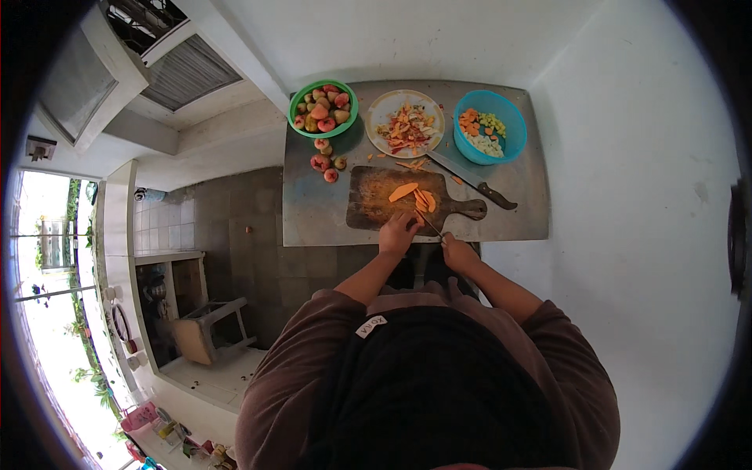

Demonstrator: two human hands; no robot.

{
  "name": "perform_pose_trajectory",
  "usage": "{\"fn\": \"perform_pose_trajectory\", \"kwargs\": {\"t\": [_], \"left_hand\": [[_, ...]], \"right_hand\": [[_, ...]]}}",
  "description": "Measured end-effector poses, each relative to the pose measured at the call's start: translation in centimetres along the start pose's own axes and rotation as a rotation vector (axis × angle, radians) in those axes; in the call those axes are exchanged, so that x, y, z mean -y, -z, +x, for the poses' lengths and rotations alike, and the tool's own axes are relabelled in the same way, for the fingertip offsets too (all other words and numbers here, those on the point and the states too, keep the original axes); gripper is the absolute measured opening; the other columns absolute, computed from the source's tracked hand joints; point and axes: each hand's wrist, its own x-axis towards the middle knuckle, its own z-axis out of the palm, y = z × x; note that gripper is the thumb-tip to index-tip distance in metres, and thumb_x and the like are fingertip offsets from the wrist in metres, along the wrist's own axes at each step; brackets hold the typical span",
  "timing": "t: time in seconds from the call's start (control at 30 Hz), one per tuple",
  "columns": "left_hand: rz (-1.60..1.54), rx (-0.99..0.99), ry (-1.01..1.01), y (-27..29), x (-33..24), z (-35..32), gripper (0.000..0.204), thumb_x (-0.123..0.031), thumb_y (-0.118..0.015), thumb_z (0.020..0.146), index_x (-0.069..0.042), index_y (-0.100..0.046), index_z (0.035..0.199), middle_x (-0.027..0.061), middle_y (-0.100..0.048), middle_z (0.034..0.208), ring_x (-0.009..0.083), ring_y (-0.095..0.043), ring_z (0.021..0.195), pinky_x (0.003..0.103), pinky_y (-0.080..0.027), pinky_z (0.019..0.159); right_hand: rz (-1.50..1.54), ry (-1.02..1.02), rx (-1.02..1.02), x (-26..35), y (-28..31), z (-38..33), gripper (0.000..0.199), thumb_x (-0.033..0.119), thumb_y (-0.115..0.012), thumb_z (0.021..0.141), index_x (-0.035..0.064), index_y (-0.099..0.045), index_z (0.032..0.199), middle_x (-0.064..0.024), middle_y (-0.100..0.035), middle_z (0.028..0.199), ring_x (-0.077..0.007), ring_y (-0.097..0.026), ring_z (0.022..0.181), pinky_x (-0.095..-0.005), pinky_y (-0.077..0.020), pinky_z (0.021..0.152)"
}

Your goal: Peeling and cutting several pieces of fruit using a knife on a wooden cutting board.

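A dark wooden cutting board [368, 196] with a handle lies near the metal table's front edge. Several flat orange carrot slices [423, 197] rest on it, right of its middle. At the board's near edge, my left hand [399, 231] has its fingers closed on an orange carrot piece [420, 220], mostly covered by the fingertips. My right hand [457, 252] grips a small knife [429, 225], its thin blade slanting up and left beside that piece. Whether the blade touches the carrot I cannot tell; the knife's handle is hidden in my fist.
Behind the board stand a green basin [293, 117] of reddish fruits, a plate [374, 138] of peelings and a blue basin [513, 110] with cut vegetables. Loose fruits [320, 162] lie below the green basin. A large dark-handled knife [497, 195] rests right of the board, near the white wall [634, 172].
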Motion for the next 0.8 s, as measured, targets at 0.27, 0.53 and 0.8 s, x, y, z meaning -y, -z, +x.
{"fn": "perform_pose_trajectory", "kwargs": {"t": [0.27,0.53,0.8], "left_hand": [[-0.007,0.05,-0.295,-0.1,1.8,-1.0,0.025,-0.017,-0.062,0.079,-0.008,-0.06,0.102,0.0068,-0.054,0.108,0.0272,-0.058,0.088,0.036,-0.048,0.076],[0.268,0.191,-0.534,0.4,1.2,-2.1,0.048,-0.012,-0.057,0.077,-0.007,-0.046,0.124,0.0064,-0.044,0.126,0.0273,-0.048,0.097,0.036,-0.043,0.086],[0.311,0.259,-0.51,0.7,1.2,-2.3,0.052,-0.013,-0.056,0.078,-0.005,-0.042,0.128,0.0073,-0.042,0.129,0.0279,-0.046,0.098,0.036,-0.042,0.088]], "right_hand": [[-0.02,0.02,-0.03,0.5,0.2,1.3,0.02,0.016,-0.04,0.088,-0.0016,-0.04,0.098,-0.0265,-0.058,0.075,-0.0415,-0.058,0.074,-0.0488,-0.0449,0.066],[0.02,0.08,-0.114,0.4,0.1,0.8,0.017,0.015,-0.041,0.088,-0.0008,-0.037,0.092,-0.0257,-0.058,0.071,-0.0421,-0.057,0.071,-0.0496,-0.044,0.062],[0.005,0.077,-0.091,1.1,1.0,0.0,0.019,0.017,-0.04,0.089,-0.0012,-0.04,0.094,-0.0261,-0.058,0.073,-0.0418,-0.058,0.072,-0.0489,-0.045,0.062]]}}
